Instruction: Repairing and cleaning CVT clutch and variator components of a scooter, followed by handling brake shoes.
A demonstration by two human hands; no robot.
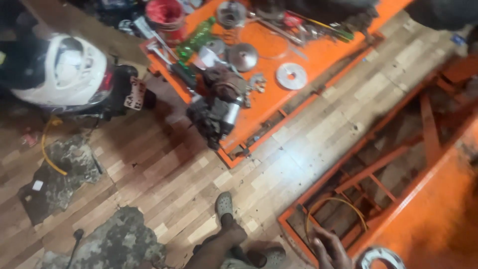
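My right hand (pixel 331 249) shows at the bottom edge, fingers apart, over the corner of an orange metal frame (pixel 298 219). Nothing sits in it. A round metal ring-shaped part (pixel 381 258) lies just to its right on an orange surface (pixel 433 219), apart from the fingers. My left hand is out of view. Below me are my leg and a foot in a grey clog (pixel 224 203); a second clog (pixel 271 256) is at the bottom edge.
An orange work platform (pixel 318 60) carries a dirty engine assembly (pixel 216 107), metal discs (pixel 291 75), a green bottle (pixel 196 37) and tools. A red bucket (pixel 165 14) stands beside it. A white scooter (pixel 64 69) stands at left. Camouflage cloths (pixel 119 241) lie on the wood-pattern floor.
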